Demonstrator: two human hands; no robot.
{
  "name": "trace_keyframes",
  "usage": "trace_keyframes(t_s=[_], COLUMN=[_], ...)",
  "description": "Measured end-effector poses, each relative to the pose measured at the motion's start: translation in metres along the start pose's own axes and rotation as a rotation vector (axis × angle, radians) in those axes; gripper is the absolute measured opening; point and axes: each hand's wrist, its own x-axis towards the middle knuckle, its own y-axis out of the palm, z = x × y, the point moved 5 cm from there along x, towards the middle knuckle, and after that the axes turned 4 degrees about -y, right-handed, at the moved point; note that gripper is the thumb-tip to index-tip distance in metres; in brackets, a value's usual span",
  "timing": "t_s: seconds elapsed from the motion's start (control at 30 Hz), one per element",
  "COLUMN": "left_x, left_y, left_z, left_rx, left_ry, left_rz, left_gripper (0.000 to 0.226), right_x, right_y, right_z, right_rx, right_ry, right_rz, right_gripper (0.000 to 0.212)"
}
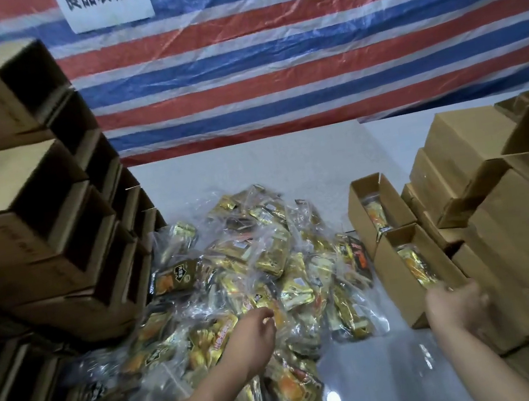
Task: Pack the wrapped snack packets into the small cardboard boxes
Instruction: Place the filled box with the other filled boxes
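- a striped red, white and blue tarp [302,55] hangs across the far side, with two white paper signs [105,3] taped near its top.
- a pale table [250,164] runs from the tarp toward the person.
- a tall stack of open empty cardboard boxes [31,202] stands on the left, their open ends facing right.
- a stack of closed cardboard boxes [518,212] fills the right side.
- a loose heap of wrapped snack packets [250,272], gold and black in clear film, lies in the middle of the table, spreading near and left.
- two small open boxes sit just right of the heap: the far box [378,206] and the near box [415,266], each with a packet lying inside.
- the left hand [253,337] reaches over the heap, fingers loosely curled at a packet; whether they clamp it cannot be told.
- the right hand [456,305] rests on the near end of the near box, fingers curled around its edge.
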Motion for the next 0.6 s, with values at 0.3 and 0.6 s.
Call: trace_keyframes(t_s=[0.3, 0.6], left_x=[-0.052, -0.095], left_y=[-0.044, -0.161], left_z=[0.047, 0.024], left_rx=[-0.137, -0.262], left_ry=[-0.072, 0.064], left_rz=[-0.076, -0.330], left_gripper=[0.024, 0.023], right_x=[-0.139, -0.233], right_y=[0.058, 0.064], right_z=[0.067, 0.126], right_rx=[0.112, 0.082], right_ry=[-0.521, -0.618], right_rz=[0.571, 0.795], right_gripper=[0.020, 0.015])
